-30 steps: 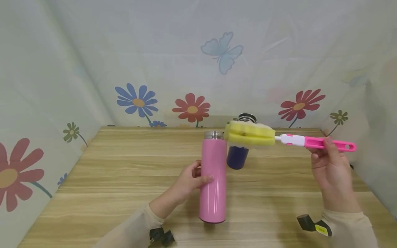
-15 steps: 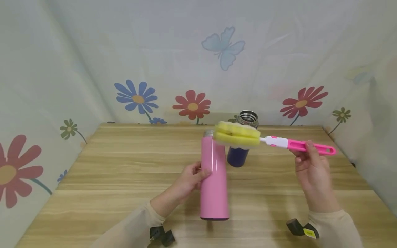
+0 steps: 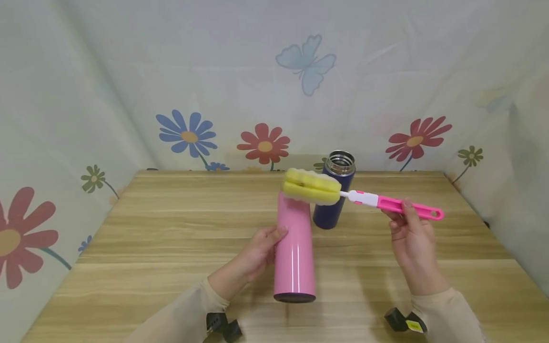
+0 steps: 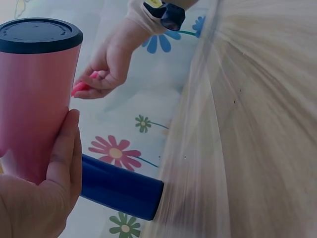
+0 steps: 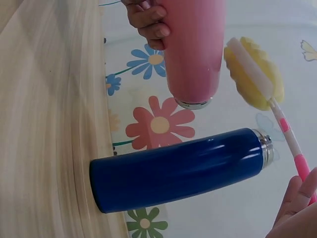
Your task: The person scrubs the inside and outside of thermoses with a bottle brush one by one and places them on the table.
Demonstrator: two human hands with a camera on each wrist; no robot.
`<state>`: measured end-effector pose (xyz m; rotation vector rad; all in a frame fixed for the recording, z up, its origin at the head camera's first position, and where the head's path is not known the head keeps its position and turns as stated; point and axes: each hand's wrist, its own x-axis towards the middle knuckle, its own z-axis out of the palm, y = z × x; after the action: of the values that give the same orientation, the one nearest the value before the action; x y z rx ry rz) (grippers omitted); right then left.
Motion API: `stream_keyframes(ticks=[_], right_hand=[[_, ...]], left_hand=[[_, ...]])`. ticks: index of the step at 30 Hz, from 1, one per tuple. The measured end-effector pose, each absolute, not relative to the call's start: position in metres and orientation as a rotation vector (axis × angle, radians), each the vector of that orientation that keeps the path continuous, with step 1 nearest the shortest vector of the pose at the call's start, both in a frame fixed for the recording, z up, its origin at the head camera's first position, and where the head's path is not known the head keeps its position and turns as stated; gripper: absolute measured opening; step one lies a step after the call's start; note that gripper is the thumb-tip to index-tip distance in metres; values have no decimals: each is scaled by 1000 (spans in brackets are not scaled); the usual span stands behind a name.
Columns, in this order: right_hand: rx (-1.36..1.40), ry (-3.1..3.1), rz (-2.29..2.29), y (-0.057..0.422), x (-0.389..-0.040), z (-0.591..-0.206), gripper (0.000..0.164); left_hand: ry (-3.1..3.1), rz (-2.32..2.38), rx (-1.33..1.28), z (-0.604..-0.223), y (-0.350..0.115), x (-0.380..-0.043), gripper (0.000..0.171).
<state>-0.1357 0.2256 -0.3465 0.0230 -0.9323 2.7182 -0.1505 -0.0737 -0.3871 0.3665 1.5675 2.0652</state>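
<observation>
My left hand (image 3: 259,250) grips a pink thermos bottle (image 3: 294,252) round its side. The bottle leans away from me, its dark base (image 4: 39,35) showing and lifted off the table. In the right wrist view its metal mouth (image 5: 194,104) shows with no lid on it. My right hand (image 3: 413,245) pinches the pink-and-white handle (image 3: 405,206) of a bottle brush between thumb and fingers. The brush's yellow sponge head (image 3: 313,187) overlaps the pink bottle's top in the head view. From the right wrist the sponge appears beside the bottle with a gap between them.
A dark blue thermos (image 3: 329,214), lidless with a steel neck, stands on the wooden table (image 3: 193,224) just behind and right of the pink bottle. Flower-printed cloth (image 3: 223,71) hangs behind the table and at both sides.
My right hand has carried the brush leftward, bringing the sponge from right of the pink bottle to over its top. The pink bottle has tilted away, so its base now shows.
</observation>
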Motion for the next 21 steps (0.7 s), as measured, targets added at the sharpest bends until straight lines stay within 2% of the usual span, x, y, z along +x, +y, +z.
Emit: stream_keyframes(ticks=[5,12,21], right_hand=[[55,-912,2721,223,-138,-351,20],[91,-937,2725,220,-141,-354,23],[56,-982,2776,221,-139,-354,23]], left_hand=[[1523,2076,375,-386,-73,-150,92],[1478,2126,381,-382,-73,-151,66],[1483,2126,306,-379,-76,-153,80]])
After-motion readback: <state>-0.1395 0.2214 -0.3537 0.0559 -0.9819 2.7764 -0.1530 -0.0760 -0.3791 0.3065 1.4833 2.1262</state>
